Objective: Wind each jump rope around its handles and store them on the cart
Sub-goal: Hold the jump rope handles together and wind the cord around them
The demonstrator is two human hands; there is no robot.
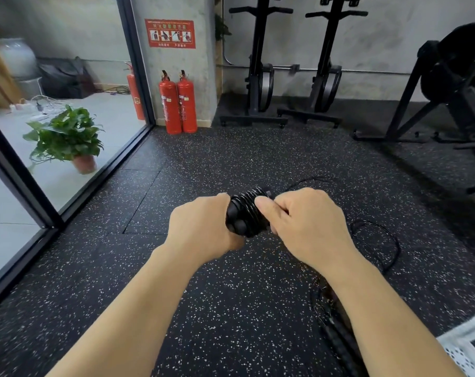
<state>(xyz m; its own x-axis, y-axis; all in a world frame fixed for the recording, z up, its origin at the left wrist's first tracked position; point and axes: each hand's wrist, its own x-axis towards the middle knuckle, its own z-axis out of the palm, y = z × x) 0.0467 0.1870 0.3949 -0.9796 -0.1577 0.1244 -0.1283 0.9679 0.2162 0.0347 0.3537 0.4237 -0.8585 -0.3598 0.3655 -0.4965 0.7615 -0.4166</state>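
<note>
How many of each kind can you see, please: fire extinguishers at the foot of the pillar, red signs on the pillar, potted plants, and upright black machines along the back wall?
Fire extinguishers: 2
Red signs: 1
Potted plants: 1
Upright black machines: 2
Total: 6

handles [237,227]: mostly under coils [248,205] | white mesh object [464,346]: cropped by corner
</note>
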